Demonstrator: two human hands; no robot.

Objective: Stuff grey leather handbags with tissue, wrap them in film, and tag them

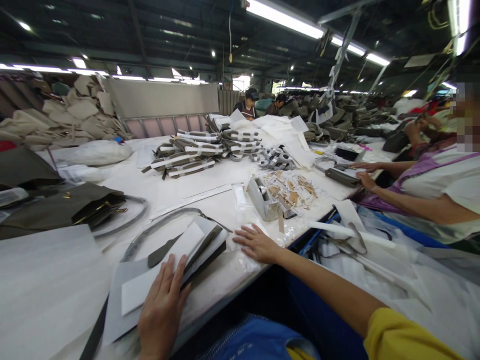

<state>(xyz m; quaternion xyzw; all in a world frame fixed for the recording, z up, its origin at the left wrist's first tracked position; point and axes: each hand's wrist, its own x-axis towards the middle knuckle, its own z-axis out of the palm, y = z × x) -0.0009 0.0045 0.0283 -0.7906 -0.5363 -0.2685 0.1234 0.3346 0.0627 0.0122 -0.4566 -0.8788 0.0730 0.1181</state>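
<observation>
A flat dark olive handbag (165,254) lies in front of me, partly covered by white foam sheets (165,270) and pale grey wrapping. Its grey-wrapped handle (144,239) curves out over the table. My left hand (163,300) rests on the near end of the foam, fingers stretched out. To the right of the bag, my right hand (258,243) is spread flat on clear plastic (240,260) at the table's edge. Just beyond it stands an opened grey box (262,197) beside a heap of small tan and white tags (292,189).
Bundled dark straps with white wrapping (198,147) are piled at the back. Another olive bag (63,207) and a large white sheet (48,290) lie left. A bin of plastic and foam (375,265) stands right, near a co-worker's hands (365,175) on a dark item.
</observation>
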